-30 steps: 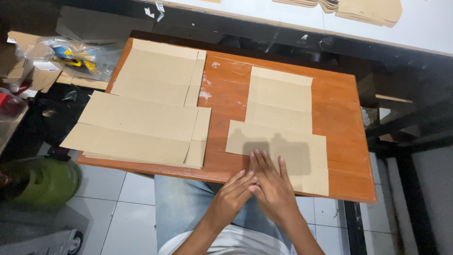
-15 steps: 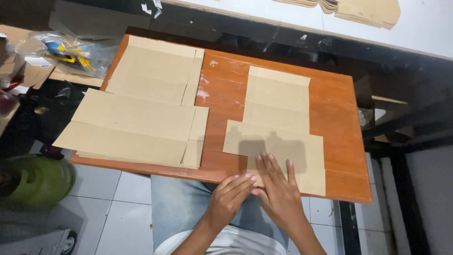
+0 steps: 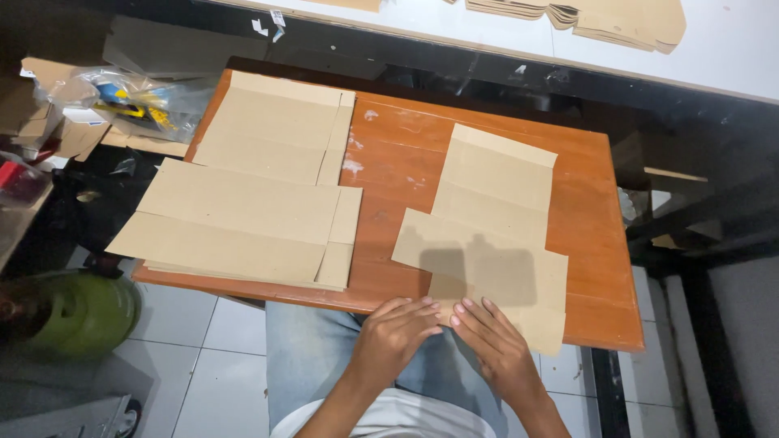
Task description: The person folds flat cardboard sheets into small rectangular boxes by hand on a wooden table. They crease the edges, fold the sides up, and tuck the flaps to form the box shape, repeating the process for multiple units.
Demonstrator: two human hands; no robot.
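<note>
Head view. Both hands rested flat, fingers extended and gripping nothing, on the near edge of a brown cardboard sheet; the left hand and right hand lay just beside each other, fingertips nearly meeting. The sheet lay at the right front of the orange tabletop, overlapping a second sheet behind it. Two stacks of larger cardboard blanks occupied the left side. A green cylinder stood on the floor.

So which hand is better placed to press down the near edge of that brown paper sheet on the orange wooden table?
Probably the right hand: its fingers already lie flat on the brown paper sheet, while the left hand only reaches its corner at the table edge.
</note>
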